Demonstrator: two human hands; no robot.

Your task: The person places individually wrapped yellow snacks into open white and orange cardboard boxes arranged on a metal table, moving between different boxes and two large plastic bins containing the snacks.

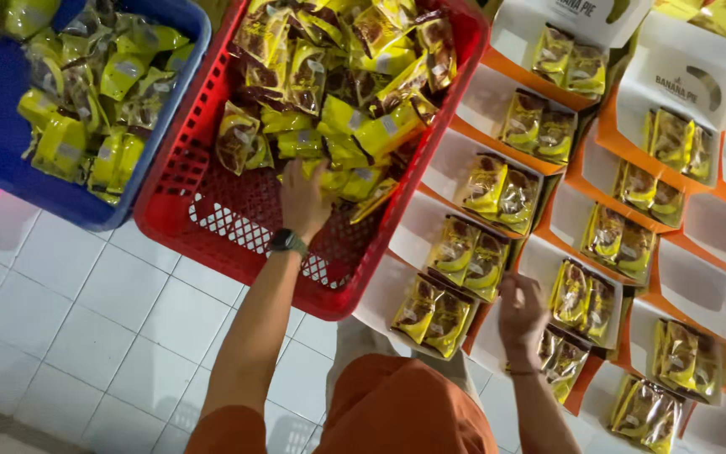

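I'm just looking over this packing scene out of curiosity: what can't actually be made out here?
- Left hand, head view: fingertips buried among yellow snack packets in the red basket; whether it grips one cannot be told.
- Right hand: back faces the camera, fingers blurred over an open box.
- Blue basket: cut off by top and left edges.
- Top-right boxes: cut off by the frame edge.

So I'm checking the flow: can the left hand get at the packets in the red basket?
Probably yes: the left hand is already inside the open red basket, at the yellow packets, nothing covering them.
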